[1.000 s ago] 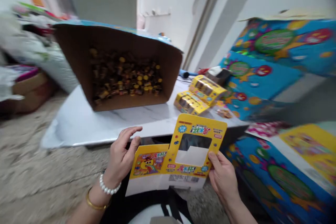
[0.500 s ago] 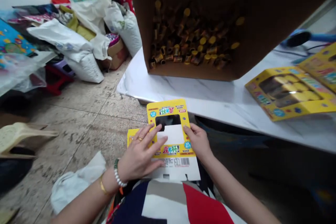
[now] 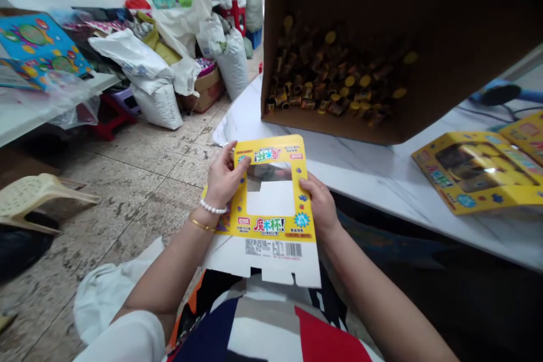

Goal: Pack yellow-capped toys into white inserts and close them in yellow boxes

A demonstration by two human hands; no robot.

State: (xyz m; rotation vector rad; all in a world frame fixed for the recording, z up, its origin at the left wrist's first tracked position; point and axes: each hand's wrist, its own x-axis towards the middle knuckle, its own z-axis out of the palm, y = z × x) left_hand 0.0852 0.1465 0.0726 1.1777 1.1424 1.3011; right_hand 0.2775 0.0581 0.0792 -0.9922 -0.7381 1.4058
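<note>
A flat yellow printed packaging box (image 3: pixel 271 226) with a cut-out window is held upright-tilted over my lap. Its white lower flap with a barcode and notches points toward me. My left hand (image 3: pixel 227 175) grips the upper left edge, thumb on the front and fingers behind. On the right edge, my right hand (image 3: pixel 320 201) holds on with the thumb on the front; its other fingers are mostly behind the card. Beyond it, a large cardboard carton (image 3: pixel 331 124) lies open toward me, holding many small cups with yellow lids (image 3: pixel 350 81).
On the white marble-patterned table (image 3: pixel 373 181), a filled yellow box (image 3: pixel 479 169) stands at the right, near a blue tool (image 3: pixel 521 94). Stuffed white sacks (image 3: pixel 155 104) and a cream stool (image 3: pixel 38 198) are at the left. A white bag (image 3: pixel 110 288) lies on the floor.
My left hand has moved from lying spread across the box's lower left to gripping its upper left edge. The box has risen a little. The view has shifted left.
</note>
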